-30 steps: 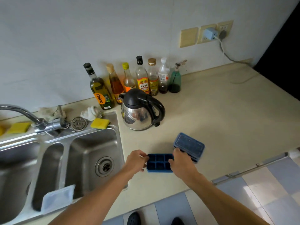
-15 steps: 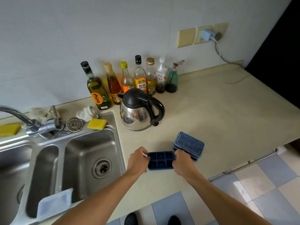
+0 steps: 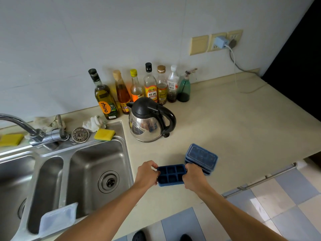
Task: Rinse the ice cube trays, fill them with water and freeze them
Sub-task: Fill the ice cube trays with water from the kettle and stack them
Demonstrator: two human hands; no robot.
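The open tray (image 3: 171, 174) is low in the middle of the frame, at the near edge of the counter (image 3: 234, 133); whether it rests there or is lifted, we cannot tell. Our left hand (image 3: 147, 174) and right hand (image 3: 194, 179) pinch its two short ends with curled fingers, so that it is level, we think for carrying. The stack (image 3: 202, 156) of lidded trays sits just right of it. The sink (image 3: 81, 162) and tap (image 3: 19, 121) lie at the left, for the rinse.

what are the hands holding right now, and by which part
The open blue ice cube tray, held by its two short ends: left hand on the left end, right hand on the right end.
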